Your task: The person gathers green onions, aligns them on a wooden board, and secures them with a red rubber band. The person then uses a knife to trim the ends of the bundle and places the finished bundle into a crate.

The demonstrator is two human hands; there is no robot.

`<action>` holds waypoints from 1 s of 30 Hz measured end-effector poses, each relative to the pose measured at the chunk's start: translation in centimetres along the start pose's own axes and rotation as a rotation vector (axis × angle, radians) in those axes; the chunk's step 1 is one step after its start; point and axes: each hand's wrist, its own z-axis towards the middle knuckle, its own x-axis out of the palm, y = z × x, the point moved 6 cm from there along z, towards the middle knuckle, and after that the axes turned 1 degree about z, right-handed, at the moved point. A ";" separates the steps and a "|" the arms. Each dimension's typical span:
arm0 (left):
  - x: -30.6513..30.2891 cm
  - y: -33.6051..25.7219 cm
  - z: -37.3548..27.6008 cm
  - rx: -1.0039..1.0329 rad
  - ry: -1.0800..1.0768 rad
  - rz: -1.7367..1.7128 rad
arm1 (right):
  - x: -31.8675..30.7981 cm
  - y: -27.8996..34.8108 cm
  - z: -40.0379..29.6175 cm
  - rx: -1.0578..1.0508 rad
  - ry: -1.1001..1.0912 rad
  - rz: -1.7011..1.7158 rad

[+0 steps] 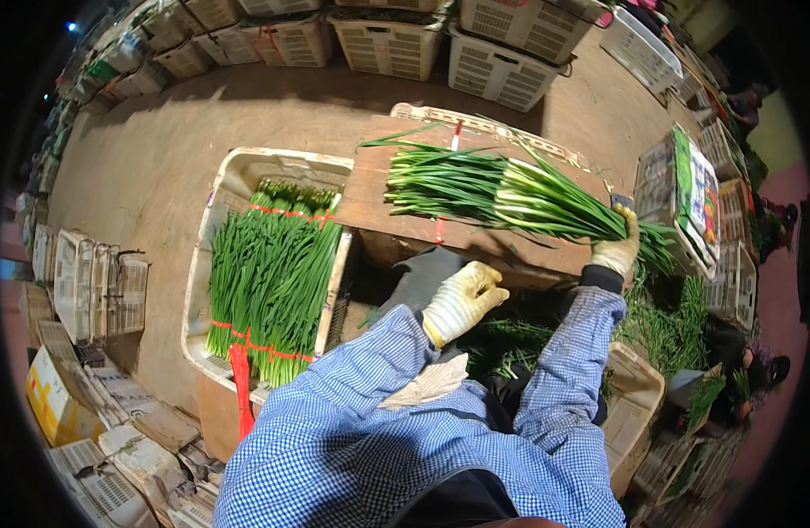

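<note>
On a wooden board [369, 198] lies a loose pile of long green stalks with pale ends, perhaps garlic chives [444, 181]. My right hand [615, 244], in a pale glove, rests on the leafy tips at the board's right end; its grip is partly hidden. My left hand [466, 300], in a yellowed white glove, hovers above my lap, fingers curled and thumb apart, holding nothing. A red tie [439, 230] shows at the board's front edge, and more red at the back edge. Left of the board, a plastic crate [200, 284] holds bundles tied with red bands [266, 264].
Red ties [241, 389] hang at the crate's near edge. Loose greens [676, 330] lie at the right, beside a plastic crate [633, 396]. Stacked crates [388, 49] line the far side; others [98, 287] stand left. People [765, 369] are at the far right.
</note>
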 end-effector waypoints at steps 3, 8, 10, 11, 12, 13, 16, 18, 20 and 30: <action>-3.4 0.3 -0.8 0.136 -0.105 0.257 | 5.4 -6.9 -1.7 0.105 0.042 0.029; -6.7 -1.4 -0.9 0.270 -0.158 0.521 | 8.2 -16.8 -2.1 0.301 -0.044 0.127; -7.9 -1.6 -0.6 0.357 -0.243 0.630 | 8.9 -19.8 -4.2 0.356 -0.092 0.124; -8.3 -1.9 -0.1 0.432 -0.293 0.691 | 7.9 -21.5 -3.7 0.373 -0.092 0.092; -8.5 -2.2 0.3 0.508 -0.339 0.750 | 6.5 -23.2 -3.3 0.377 -0.102 0.063; -8.5 -2.5 0.9 0.487 -0.332 0.798 | 5.5 -24.3 -3.1 0.380 -0.109 0.030; -8.5 -2.8 3.9 0.574 -0.380 0.896 | 4.5 -25.7 -3.8 0.436 -0.119 0.040; -8.6 -3.3 6.7 0.620 -0.403 0.929 | 4.9 -25.9 -4.0 0.434 -0.073 0.083; -8.7 -3.9 9.8 0.629 -0.415 0.936 | 5.3 -25.4 -4.6 0.420 -0.062 0.001; -12.0 1.2 20.0 0.365 -0.410 1.123 | 6.0 -24.8 -5.5 0.440 -0.109 -0.018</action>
